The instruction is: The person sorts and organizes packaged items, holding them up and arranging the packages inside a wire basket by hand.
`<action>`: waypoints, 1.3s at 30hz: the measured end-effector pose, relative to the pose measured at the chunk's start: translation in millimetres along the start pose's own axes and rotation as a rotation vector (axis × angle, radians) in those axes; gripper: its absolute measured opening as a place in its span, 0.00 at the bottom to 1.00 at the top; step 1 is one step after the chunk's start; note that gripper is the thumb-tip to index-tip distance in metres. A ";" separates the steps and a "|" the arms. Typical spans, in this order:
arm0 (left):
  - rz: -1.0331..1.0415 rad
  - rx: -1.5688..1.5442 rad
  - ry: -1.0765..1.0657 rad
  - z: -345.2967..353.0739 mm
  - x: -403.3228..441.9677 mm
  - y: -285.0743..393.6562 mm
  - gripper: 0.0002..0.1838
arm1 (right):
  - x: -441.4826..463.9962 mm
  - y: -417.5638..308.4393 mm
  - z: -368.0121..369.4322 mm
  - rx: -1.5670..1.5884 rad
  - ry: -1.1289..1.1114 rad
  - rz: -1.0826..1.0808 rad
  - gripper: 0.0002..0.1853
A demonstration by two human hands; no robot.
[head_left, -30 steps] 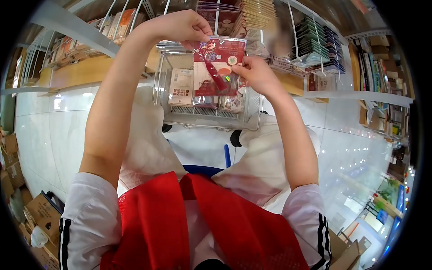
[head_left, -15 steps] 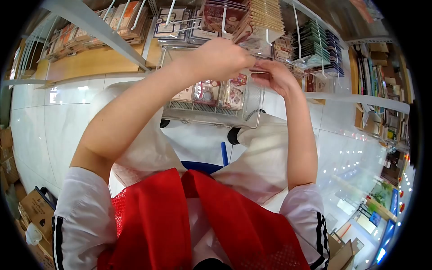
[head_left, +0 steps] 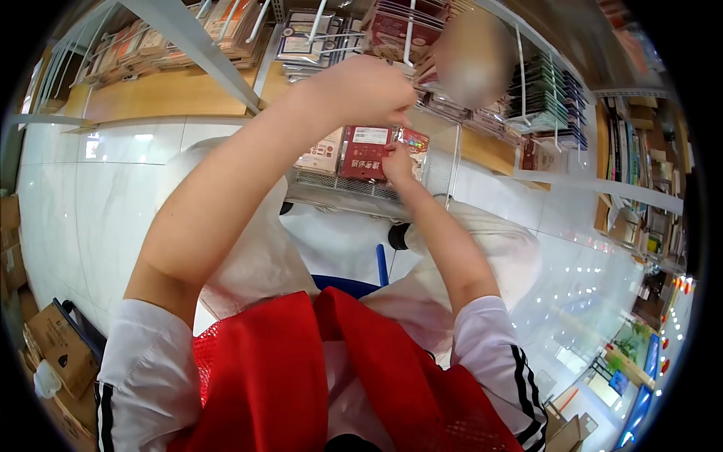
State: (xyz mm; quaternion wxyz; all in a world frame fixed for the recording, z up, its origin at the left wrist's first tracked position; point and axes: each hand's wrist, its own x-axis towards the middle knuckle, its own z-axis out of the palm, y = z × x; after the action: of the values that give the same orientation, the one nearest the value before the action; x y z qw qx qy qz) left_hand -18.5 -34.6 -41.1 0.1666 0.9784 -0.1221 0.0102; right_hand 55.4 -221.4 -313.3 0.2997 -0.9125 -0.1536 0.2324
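Observation:
My right hand (head_left: 399, 162) pinches the right edge of a flat dark red packet (head_left: 365, 160) with a white label, over the wire basket (head_left: 452, 162). My left hand (head_left: 369, 90) is closed, above the basket's back part and in front of the hanging packets; its curled fingers hide whatever they hold. Left of the red packet lies a pale packet (head_left: 320, 154). A red and cream packet (head_left: 416, 142) shows just beyond my right hand.
White hooks (head_left: 410, 34) stick out from the rack, carrying dark red packets (head_left: 388, 34) and green packets (head_left: 542, 94). A blurred patch covers part of the rack. A slanting white post (head_left: 188, 49) stands at left. Books (head_left: 633, 124) fill a right-hand shelf.
My right hand has come down and left from the hanging packets to the basket. A dark red packet now shows in it. My left hand stays near the rack. The view has shifted slightly.

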 end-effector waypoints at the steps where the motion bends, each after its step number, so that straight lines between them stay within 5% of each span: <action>1: 0.019 -0.002 0.023 2.1 -0.3 -1.0 0.14 | -3.4 -1.9 6.0 -0.010 0.036 0.008 0.16; 9: -0.013 0.026 0.038 -3.1 0.5 -2.2 0.13 | -38.1 -46.4 15.2 -0.520 0.119 -0.706 0.21; 16: -0.027 0.035 0.017 -1.1 2.2 -1.2 0.14 | -36.8 -45.4 38.4 -0.816 -0.376 -0.490 0.26; 25: -0.056 0.042 -0.006 0.3 3.2 -0.5 0.14 | -32.4 -26.5 42.6 -0.935 -0.385 -0.460 0.28; 39: -0.056 0.015 -0.048 4.0 8.8 1.5 0.13 | -31.1 -34.6 36.5 -1.022 -0.298 -0.761 0.21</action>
State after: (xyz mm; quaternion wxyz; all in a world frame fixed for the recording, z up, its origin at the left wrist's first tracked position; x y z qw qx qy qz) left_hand -10.4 -39.3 -43.9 0.1563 0.9826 -0.0986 -0.0172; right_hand 5.4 -190.3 -307.5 -0.1349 -0.7799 -0.5967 0.1321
